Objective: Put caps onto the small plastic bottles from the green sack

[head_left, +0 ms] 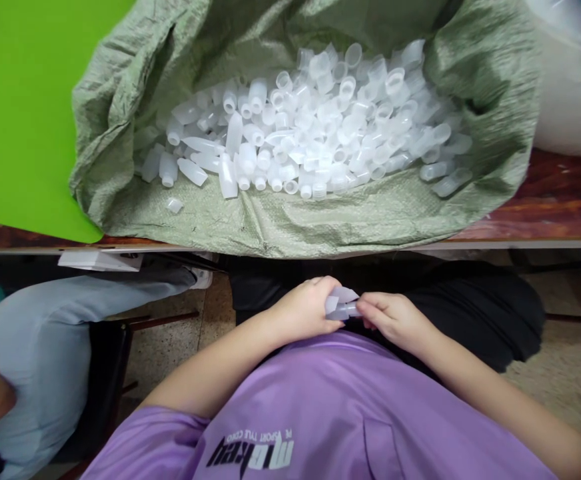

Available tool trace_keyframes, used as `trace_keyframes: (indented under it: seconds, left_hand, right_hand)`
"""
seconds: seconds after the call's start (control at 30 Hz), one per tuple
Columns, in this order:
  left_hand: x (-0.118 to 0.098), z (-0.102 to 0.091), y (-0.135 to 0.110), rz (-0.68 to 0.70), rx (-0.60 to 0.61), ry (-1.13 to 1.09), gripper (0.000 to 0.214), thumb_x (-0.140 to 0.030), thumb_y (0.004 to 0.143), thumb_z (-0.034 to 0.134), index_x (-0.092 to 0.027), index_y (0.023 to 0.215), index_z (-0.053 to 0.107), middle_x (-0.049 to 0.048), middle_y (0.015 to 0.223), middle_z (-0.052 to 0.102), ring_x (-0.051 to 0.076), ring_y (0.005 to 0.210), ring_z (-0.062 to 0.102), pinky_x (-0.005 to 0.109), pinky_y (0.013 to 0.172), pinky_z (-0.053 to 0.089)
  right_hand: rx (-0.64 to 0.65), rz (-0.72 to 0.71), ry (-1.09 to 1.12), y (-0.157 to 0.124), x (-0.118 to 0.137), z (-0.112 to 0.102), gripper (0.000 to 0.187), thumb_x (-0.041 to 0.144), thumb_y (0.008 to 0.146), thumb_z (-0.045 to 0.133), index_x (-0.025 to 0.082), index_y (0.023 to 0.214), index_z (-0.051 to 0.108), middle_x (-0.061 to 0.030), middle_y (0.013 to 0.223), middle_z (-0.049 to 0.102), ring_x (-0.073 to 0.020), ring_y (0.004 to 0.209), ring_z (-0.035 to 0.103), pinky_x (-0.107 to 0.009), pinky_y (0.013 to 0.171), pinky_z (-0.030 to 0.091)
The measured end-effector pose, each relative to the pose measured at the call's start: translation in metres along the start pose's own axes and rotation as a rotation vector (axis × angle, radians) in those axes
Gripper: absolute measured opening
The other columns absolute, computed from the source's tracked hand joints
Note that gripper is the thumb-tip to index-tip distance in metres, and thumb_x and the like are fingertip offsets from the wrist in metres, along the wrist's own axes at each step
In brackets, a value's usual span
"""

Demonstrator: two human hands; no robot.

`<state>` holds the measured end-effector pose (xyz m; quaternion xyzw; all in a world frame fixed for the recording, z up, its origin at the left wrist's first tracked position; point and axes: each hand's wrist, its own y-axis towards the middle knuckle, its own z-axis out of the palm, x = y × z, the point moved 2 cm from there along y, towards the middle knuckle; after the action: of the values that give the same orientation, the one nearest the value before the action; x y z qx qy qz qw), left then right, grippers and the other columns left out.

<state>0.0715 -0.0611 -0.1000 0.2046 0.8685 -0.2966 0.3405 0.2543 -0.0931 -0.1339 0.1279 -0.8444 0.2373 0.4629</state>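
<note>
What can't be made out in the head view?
All head view:
- the plastic pieces: mostly covered by the left hand and right hand; count and shape unclear.
- the tube pile in the green sack: lower layers buried, far ones blurred.
- the white object, top right: cut by the frame edge.
- the neighbouring person, left: only a trouser leg shows.

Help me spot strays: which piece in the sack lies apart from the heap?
The small one alone on bare sack, near-left of the heap; others lie bunched.
</note>
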Motion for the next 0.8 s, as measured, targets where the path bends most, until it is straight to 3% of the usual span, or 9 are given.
trace_keyframes:
  seconds: [0.13,0.27,0.4,0.5,0.57,0.7,0.8]
  left_hand:
    - [0.0027,0.0019,0.0009,-0.015,-0.009,-0.019,0.040,-0.032,0.063,0.070,-0.021,0.098,0.055,0.0033,0.093,0.061,0.020,0.086,0.059,0.029,0.072,0.045]
    - [0.0012,0.0016,0.0004,0.017,0.019,-0.004,0.038,-0.031,0.063,0.069,-0.020,0.096,0.055,0.0034,0.091,0.061,0.020,0.083,0.059,0.028,0.069,0.045]
    - [0.0010,0.0006,0.0003,0.012,-0.001,-0.004,0.034,-0.032,0.065,0.067,-0.020,0.094,0.055,0.0032,0.090,0.061,0.019,0.080,0.059,0.027,0.067,0.045]
    - [0.0022,0.0011,0.0008,0.033,-0.011,0.035,0.030,-0.028,0.065,0.064,-0.019,0.093,0.054,0.0046,0.089,0.061,0.019,0.079,0.058,0.027,0.066,0.045]
    - [0.0029,0.0012,0.0011,0.042,-0.023,0.059,0.031,-0.024,0.065,0.063,-0.018,0.094,0.054,0.0053,0.090,0.060,0.019,0.079,0.057,0.027,0.065,0.045]
    - [0.0028,0.0021,0.0009,0.042,-0.001,0.062,0.031,-0.023,0.064,0.062,-0.019,0.093,0.053,0.0044,0.088,0.060,0.018,0.078,0.056,0.026,0.065,0.044]
    - [0.0030,0.0060,-0.0005,0.051,0.013,0.074,0.029,-0.022,0.064,0.061,-0.019,0.091,0.053,0.0048,0.089,0.060,0.019,0.081,0.056,0.027,0.068,0.044]
  right_hand:
    - [-0.065,-0.146,-0.060,-0.0007,0.0001,-0.0030,0.035,0.044,0.077,0.058,0.020,0.102,0.058,-0.0070,0.098,0.063,-0.0169,0.084,0.060,-0.029,0.073,0.050]
    - [-0.006,-0.040,-0.113,-0.0002,-0.0042,-0.0006,0.030,0.043,0.088,0.042,0.019,0.086,0.061,-0.0029,0.074,0.064,-0.0140,0.065,0.060,-0.027,0.062,0.049]
    - [-0.044,-0.149,-0.106,0.0008,0.0006,0.0006,0.034,0.043,0.082,0.053,0.019,0.106,0.055,-0.0070,0.098,0.063,-0.0165,0.083,0.061,-0.028,0.072,0.049]
    - [0.040,-0.095,-0.166,0.0019,0.0024,0.0031,0.029,0.041,0.088,0.042,0.019,0.082,0.060,-0.0025,0.073,0.062,-0.0138,0.065,0.059,-0.026,0.061,0.048]
    - [0.040,-0.082,-0.190,0.0025,0.0022,0.0026,0.032,0.042,0.089,0.039,0.019,0.078,0.059,-0.0029,0.072,0.061,-0.0139,0.064,0.058,-0.027,0.059,0.047]
    - [-0.035,-0.268,-0.170,0.0031,0.0029,-0.0026,0.028,0.038,0.083,0.052,0.019,0.104,0.053,-0.0096,0.100,0.059,-0.0175,0.087,0.058,-0.031,0.074,0.049]
    - [0.047,-0.342,-0.211,0.0047,0.0024,-0.0026,0.019,0.033,0.086,0.048,0.017,0.094,0.055,-0.0068,0.082,0.058,-0.0147,0.073,0.054,-0.028,0.066,0.046]
